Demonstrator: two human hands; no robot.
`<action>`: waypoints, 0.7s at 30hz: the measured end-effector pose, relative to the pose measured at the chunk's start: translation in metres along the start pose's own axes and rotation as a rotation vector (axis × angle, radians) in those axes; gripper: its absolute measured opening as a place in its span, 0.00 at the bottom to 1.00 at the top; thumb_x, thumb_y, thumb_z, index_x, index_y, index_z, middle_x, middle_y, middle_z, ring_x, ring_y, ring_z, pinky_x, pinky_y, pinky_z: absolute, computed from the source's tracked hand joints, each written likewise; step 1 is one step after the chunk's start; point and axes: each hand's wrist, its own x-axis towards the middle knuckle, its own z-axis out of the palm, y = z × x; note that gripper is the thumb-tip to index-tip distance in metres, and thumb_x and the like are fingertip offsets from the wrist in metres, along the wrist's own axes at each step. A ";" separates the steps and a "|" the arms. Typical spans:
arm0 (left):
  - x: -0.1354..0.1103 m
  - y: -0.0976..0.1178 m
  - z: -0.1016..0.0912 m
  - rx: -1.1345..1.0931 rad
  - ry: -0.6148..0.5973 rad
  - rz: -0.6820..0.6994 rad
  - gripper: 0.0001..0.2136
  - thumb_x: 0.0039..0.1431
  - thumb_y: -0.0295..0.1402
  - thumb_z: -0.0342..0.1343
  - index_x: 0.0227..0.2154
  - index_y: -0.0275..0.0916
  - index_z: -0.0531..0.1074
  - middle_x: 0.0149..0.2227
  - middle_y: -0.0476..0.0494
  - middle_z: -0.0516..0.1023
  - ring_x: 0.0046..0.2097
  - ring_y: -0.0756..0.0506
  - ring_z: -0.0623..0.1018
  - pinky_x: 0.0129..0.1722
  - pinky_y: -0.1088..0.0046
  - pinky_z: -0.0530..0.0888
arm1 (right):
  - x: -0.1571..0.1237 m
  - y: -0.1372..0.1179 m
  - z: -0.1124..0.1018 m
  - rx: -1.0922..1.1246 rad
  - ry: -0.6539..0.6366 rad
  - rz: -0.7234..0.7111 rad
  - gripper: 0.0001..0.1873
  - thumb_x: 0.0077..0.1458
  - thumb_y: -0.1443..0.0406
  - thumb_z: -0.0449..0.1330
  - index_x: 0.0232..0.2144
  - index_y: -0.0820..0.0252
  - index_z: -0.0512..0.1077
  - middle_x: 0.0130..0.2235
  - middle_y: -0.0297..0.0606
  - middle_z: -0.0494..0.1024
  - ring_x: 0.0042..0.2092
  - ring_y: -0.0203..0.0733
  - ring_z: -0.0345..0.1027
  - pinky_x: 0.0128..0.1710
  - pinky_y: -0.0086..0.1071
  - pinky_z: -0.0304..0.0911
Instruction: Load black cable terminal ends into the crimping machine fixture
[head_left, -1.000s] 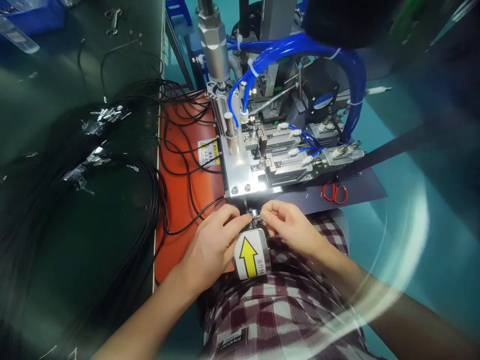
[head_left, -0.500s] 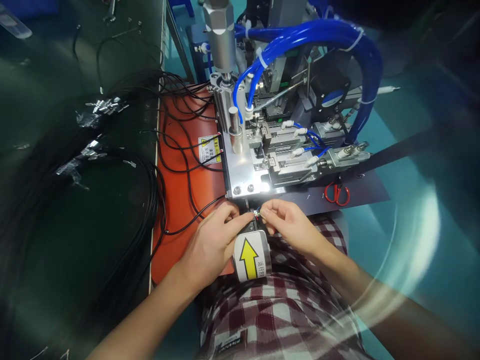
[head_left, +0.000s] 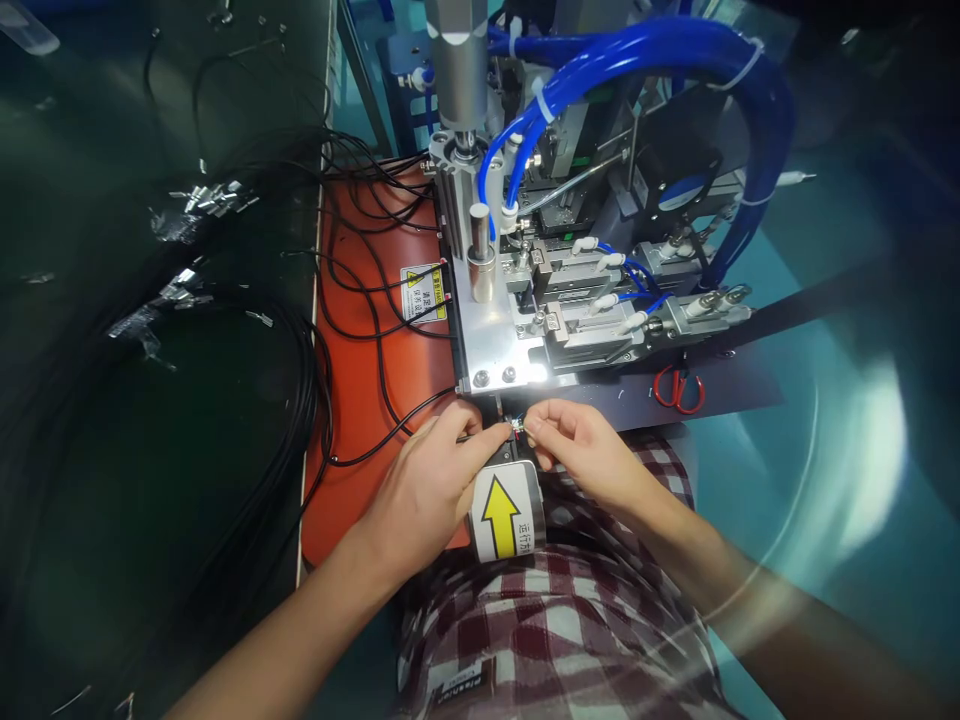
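Observation:
Just in front of the machine's near edge, my two hands meet over a small dark fixture (head_left: pixel 507 452). My left hand (head_left: pixel 431 470) is closed, thumb and forefinger pinching a black cable whose end is mostly hidden under the fingers. Thin coloured wires (head_left: pixel 517 427) with a small pale, shiny piece show at that end, between the fingertips. From the other side, the thumb and forefinger of my right hand (head_left: pixel 577 440) pinch the tips of these wires. Below the fingertips is a white-faced cylinder (head_left: pixel 517 535) bearing a yellow arrow.
A metal machine (head_left: pixel 499 350) with thick blue air hoses (head_left: pixel 660 45) stands ahead. Black cables (head_left: pixel 379 345) run across the orange mat (head_left: pixel 352 400) into its left side. Coiled cables (head_left: pixel 300 400) with shiny connectors (head_left: pixel 217 200) lie at left. Red-handled scissors (head_left: pixel 679 390) rest at right.
The view has shifted slightly, so the machine appears a little farther right. Both hands keep their pinch at the wires, with hardly any movement.

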 end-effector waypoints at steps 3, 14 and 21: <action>0.000 0.001 0.000 0.002 -0.007 -0.011 0.17 0.58 0.19 0.45 0.45 0.33 0.74 0.33 0.42 0.67 0.34 0.46 0.71 0.31 0.71 0.73 | 0.000 -0.001 0.000 0.017 -0.008 0.009 0.16 0.54 0.53 0.58 0.25 0.59 0.65 0.18 0.26 0.64 0.21 0.33 0.54 0.23 0.30 0.49; 0.000 0.000 0.001 -0.033 0.000 -0.046 0.16 0.60 0.20 0.45 0.45 0.37 0.73 0.35 0.42 0.69 0.36 0.46 0.72 0.34 0.71 0.74 | 0.002 0.000 -0.001 -0.012 -0.011 0.006 0.17 0.55 0.52 0.57 0.25 0.59 0.65 0.18 0.27 0.64 0.21 0.33 0.55 0.23 0.30 0.50; 0.000 0.003 0.001 0.018 -0.024 -0.042 0.15 0.61 0.21 0.45 0.45 0.36 0.73 0.34 0.42 0.68 0.36 0.45 0.72 0.34 0.70 0.75 | 0.001 0.000 0.000 -0.048 0.011 -0.010 0.15 0.55 0.54 0.57 0.26 0.58 0.64 0.18 0.27 0.65 0.21 0.34 0.56 0.23 0.30 0.53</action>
